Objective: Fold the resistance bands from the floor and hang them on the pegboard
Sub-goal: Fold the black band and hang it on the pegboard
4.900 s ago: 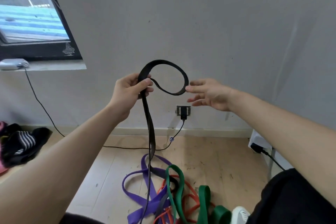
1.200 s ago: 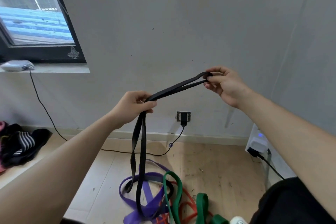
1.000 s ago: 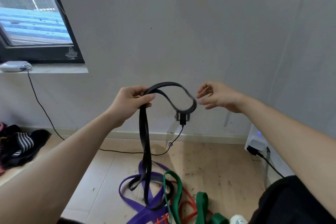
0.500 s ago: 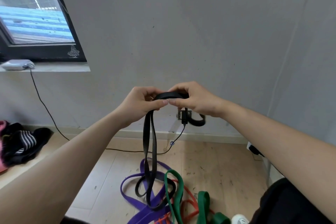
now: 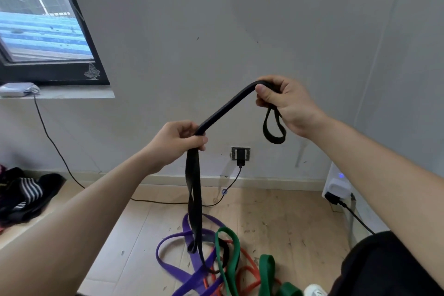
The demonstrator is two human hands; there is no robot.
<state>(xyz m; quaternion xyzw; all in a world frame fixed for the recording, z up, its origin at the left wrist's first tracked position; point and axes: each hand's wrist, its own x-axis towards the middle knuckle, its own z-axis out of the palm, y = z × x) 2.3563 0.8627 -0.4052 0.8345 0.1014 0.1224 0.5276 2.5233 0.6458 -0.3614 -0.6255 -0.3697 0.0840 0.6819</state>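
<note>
Soft daylight from the window (image 5: 43, 31); faint shadows, wide-angle bending at edges, slight blur, perhaps from compression.

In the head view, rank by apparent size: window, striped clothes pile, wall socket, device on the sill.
1. window, cut off by the frame edge
2. striped clothes pile, also cropped
3. device on the sill
4. wall socket

The last two look close; depth differs.

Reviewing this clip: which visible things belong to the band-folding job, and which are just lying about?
Part of the job:
black band, held in left hand and right hand
purple band, green band and red band on the floor

Just lying about:
clothes pile
wall socket with plug
white device on the sill
</note>
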